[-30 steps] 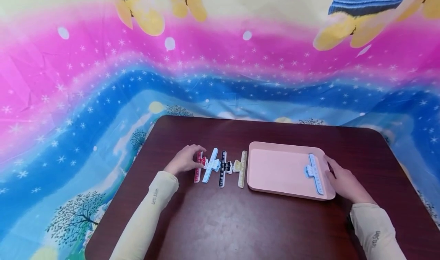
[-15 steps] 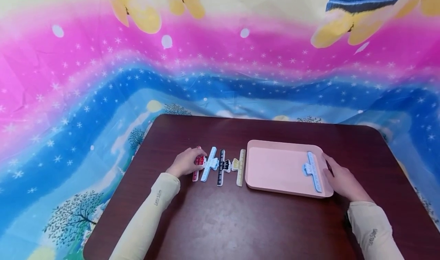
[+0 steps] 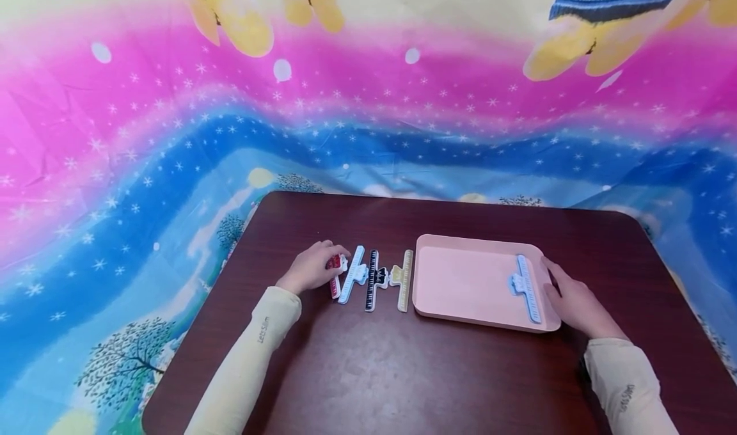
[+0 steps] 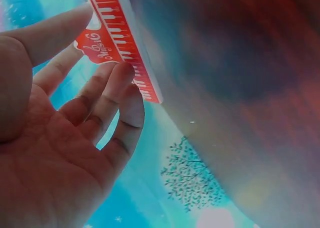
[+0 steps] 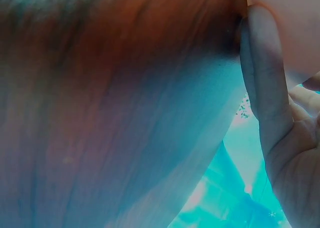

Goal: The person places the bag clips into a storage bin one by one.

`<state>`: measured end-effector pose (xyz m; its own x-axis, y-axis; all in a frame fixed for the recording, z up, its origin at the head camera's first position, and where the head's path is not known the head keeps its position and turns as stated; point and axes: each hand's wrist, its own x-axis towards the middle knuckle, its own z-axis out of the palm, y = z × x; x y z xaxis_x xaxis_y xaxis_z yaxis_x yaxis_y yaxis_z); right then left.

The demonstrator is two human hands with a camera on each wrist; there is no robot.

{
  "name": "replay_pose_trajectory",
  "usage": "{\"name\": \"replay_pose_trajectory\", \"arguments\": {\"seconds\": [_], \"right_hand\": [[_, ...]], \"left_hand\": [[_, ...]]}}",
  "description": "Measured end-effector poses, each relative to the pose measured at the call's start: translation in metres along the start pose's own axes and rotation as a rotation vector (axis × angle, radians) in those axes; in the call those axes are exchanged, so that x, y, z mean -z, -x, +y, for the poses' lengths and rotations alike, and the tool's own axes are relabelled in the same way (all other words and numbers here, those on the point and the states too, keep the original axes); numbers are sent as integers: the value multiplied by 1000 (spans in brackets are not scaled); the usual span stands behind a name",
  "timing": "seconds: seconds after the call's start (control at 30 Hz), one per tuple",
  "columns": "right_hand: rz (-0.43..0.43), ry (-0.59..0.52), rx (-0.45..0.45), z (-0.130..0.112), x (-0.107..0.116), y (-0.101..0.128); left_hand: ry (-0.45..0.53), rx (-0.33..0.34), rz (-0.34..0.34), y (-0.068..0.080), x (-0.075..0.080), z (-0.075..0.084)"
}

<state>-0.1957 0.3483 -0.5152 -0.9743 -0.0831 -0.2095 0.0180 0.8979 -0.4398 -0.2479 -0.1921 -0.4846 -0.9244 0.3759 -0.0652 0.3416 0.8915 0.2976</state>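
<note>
My left hand (image 3: 309, 267) pinches a red music clip (image 4: 112, 25) with a piano-key bar, at the left end of a row of clips. In the left wrist view the clip stands tilted between thumb and fingertips. Beside it lie a light blue clip (image 3: 350, 278), a black clip (image 3: 371, 288) and a cream clip (image 3: 406, 284). My right hand (image 3: 581, 307) rests along the right rim of a pink tray (image 3: 460, 288), its fingers fairly straight against the side in the right wrist view. Inside the tray, near that rim, lies another blue clip (image 3: 526, 291).
Everything lies on a dark brown wooden table (image 3: 368, 371) with rounded corners. Behind it hangs a colourful printed cloth (image 3: 368, 102) in pink and blue. The tray stands just right of the cream clip.
My left hand has closed its thumb and fingers on the red clip and tilted it up from its flat place. My right hand has stayed at the tray.
</note>
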Motion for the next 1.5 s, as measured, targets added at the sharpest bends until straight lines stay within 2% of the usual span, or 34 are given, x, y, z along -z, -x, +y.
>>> {"name": "replay_pose_trajectory", "arguments": {"seconds": [0.43,0.6,0.73,1.0,1.17,1.5], "right_hand": [[-11,-8,-8,-3,2,3],[-11,0,-15,-4,3,4],[-19,-11,-14,-2,2,4],[-11,-21,-5,-1,2,5],[0,-19,5,-1,4,4],[-3,-17,8,-1,3,1]], "left_hand": [[132,-59,100,-3,22,13],[149,-77,147,-2,29,18],[169,-76,159,-1,30,20],[287,-76,188,0,31,22],[312,-67,200,-1,33,24],[409,-38,216,-3,36,19]]}}
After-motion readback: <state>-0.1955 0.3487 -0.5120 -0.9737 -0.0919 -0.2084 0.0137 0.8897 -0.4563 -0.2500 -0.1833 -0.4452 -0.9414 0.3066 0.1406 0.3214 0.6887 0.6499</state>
